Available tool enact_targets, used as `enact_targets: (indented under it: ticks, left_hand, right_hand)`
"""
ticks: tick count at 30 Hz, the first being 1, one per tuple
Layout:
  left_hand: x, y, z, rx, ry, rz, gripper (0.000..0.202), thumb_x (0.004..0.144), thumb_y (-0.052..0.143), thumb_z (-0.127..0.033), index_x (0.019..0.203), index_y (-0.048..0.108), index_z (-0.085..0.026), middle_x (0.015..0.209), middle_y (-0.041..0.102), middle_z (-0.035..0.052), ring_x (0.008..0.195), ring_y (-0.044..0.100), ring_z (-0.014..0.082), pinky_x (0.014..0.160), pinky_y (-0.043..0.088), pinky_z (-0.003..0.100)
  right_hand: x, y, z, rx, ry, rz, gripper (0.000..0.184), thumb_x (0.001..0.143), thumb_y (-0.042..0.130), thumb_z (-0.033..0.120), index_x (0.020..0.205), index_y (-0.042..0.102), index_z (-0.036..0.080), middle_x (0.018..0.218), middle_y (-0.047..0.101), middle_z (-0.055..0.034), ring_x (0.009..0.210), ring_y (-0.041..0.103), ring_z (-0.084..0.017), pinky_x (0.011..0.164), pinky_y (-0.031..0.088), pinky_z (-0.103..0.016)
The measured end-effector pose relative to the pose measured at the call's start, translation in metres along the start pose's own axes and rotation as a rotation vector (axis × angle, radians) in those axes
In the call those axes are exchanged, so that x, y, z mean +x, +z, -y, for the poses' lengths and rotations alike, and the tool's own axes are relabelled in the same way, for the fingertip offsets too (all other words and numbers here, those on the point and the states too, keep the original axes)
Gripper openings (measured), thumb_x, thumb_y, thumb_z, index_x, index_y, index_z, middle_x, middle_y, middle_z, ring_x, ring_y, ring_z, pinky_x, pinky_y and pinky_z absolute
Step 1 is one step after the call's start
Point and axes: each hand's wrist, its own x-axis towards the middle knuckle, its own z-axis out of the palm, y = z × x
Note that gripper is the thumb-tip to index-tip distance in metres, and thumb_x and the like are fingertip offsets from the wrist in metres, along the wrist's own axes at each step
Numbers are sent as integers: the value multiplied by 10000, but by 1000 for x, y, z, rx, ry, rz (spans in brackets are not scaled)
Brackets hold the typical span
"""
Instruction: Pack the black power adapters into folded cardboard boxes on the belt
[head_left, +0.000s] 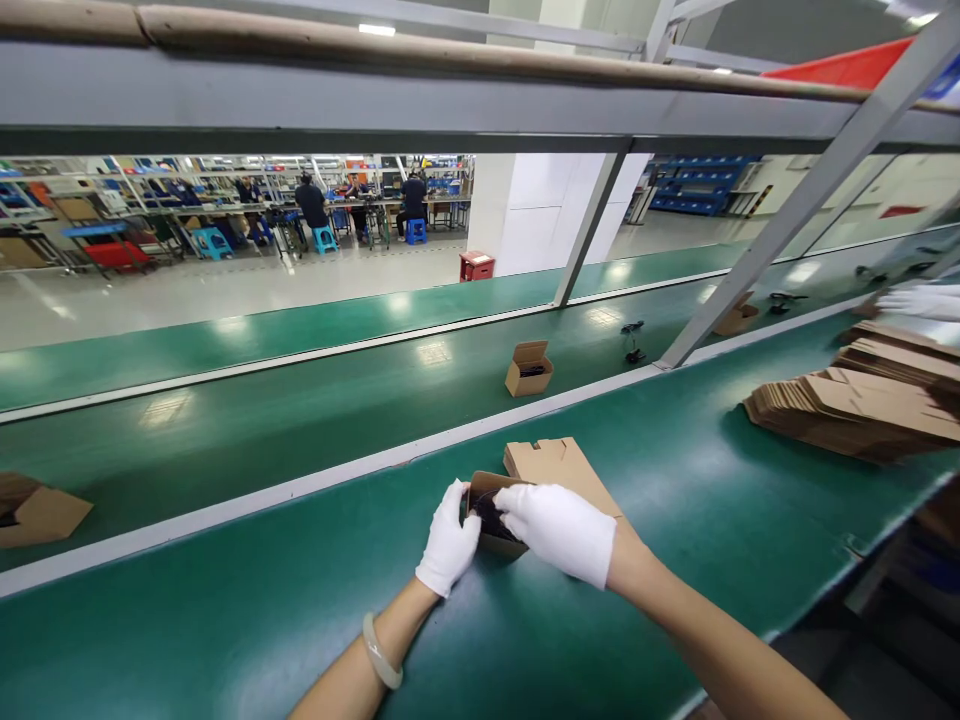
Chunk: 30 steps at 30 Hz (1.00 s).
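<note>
At the far left of my view, an opened kraft carton (37,512) is riding on the farther green conveyor belt (225,470), partly cut off by the frame. On the nearer green conveyor belt (225,625), the white-gloved left hand (448,538), with a pale bangle (381,652) at its wrist, is gripping the side of a small kraft carton (493,543), apparently bracing it against the right hand. That right hand (555,535) is closing over the carton's open top, with its fingers reaching down onto something dark inside (487,515), too covered for me to identify. The carton's long flap (559,468) is lying back on the belt, seemingly leaving the opening free. Farther right, another kraft carton (529,368) is sitting on the farther belt, while flat carton blanks (847,415) are lying stacked within reach on the nearer belt. A co-worker's gloved hand (922,302) is showing at the right edge.
</note>
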Motion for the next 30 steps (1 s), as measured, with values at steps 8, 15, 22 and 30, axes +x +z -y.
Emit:
enact_targets:
  ticks: [8, 15, 22, 30]
  left_hand:
    - [0, -5, 17, -95, 24, 69, 496, 740, 473, -161, 1235, 468, -128, 1329, 497, 133, 1253, 450, 237, 1111, 302, 418]
    - [-2, 0, 22, 41, 112, -12, 453, 793, 470, -239, 1233, 473, -133, 1292, 531, 135, 1218, 486, 239, 1082, 347, 415]
    - [32, -43, 25, 257, 151, -289, 322, 845, 406, -273, 1092, 570, -146, 1141, 621, 124, 1129, 552, 239, 1038, 392, 391]
    - [105, -188, 19, 352, -35, -590, 317, 812, 431, -207, 1093, 542, -112, 1183, 577, 167, 1190, 488, 308, 1052, 333, 453]
  right_hand:
    - [22, 17, 18, -92, -95, 206, 254, 858, 455, 150, 1013, 655, 122, 964, 669, -142, 889, 641, -269, 741, 476, -347]
    - [51, 32, 15, -46, -66, 289, 204, 696, 601, 65, 872, 705, 79, 874, 696, -167, 813, 664, -287, 726, 497, -355]
    - [13, 13, -9, 274, 136, -189, 329, 892, 361, 226, 1062, 643, 217, 1067, 675, -44, 981, 618, -183, 859, 455, -289]
    - [21, 16, -121, 234, 871, 80, 427, 848, 419, 416, 958, 674, 92, 990, 648, -217, 914, 623, -314, 716, 456, -381]
